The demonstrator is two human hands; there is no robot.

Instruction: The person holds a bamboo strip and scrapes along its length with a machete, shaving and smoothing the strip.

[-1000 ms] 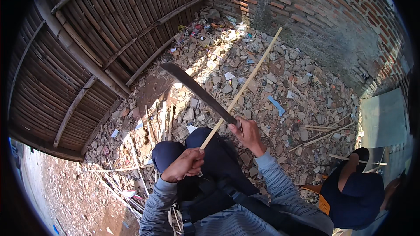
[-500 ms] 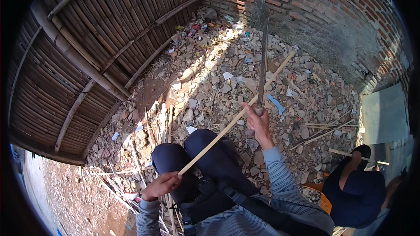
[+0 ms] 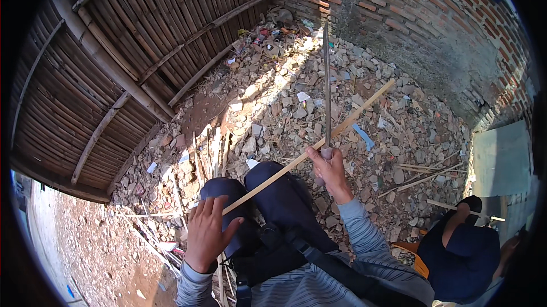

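Observation:
My right hand (image 3: pixel 333 175) is closed round the handle of a long machete (image 3: pixel 327 85), its narrow dark blade pointing away from me. A long, pale bamboo strip (image 3: pixel 268 183) runs slantwise over my knees and crosses the blade just above that hand. My right forefinger lies by the strip; whether it presses on it I cannot tell. Beside the strip's near end, my left hand (image 3: pixel 208 233) is open, fingers stretched out and thumb apart, its back toward me. Whether its palm touches the strip is hidden.
Broken brick and stone rubble (image 3: pixel 285 107) covers the ground, with bamboo pieces (image 3: pixel 162 244) at the left. A bamboo-slat wall (image 3: pixel 171 28) stands left, a brick wall (image 3: pixel 421 28) behind. To the right another person (image 3: pixel 464 250) sits by an orange chair (image 3: pixel 420 265), near a pale strip (image 3: pixel 464 209).
My left hand has let go of the strip's near end and opened. My right hand with the machete has shifted slightly left and nearer, and the blade stands more upright in view.

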